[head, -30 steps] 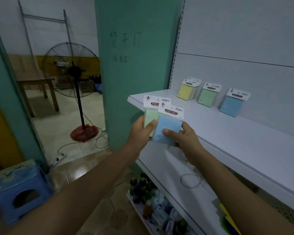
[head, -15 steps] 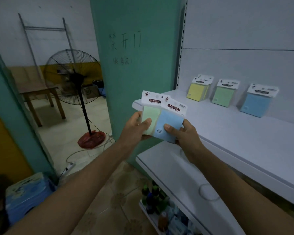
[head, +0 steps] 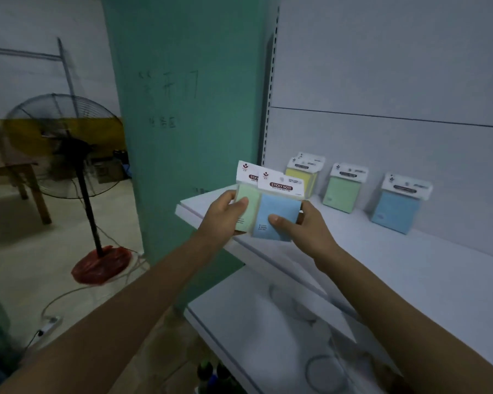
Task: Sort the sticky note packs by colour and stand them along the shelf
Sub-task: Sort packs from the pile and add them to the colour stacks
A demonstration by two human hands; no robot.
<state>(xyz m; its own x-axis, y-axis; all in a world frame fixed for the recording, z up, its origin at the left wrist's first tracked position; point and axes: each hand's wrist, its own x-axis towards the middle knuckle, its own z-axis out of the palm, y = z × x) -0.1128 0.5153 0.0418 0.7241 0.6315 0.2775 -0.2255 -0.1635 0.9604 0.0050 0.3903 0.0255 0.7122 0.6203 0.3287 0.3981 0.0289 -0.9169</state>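
The white header card of the blue sticky note pack (head: 276, 214) reads "STICKY NOTE" in a dark oval. The green sticky note pack (head: 246, 207) behind it shows only "STIC". Handwritten marks on the teal pillar (head: 182, 109) include "17". Shelf pack labels are too blurred to read.

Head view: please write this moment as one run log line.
left hand: holds green pack | right hand: holds blue pack | shelf: yellow, green, blue packs standing | phase: sorting
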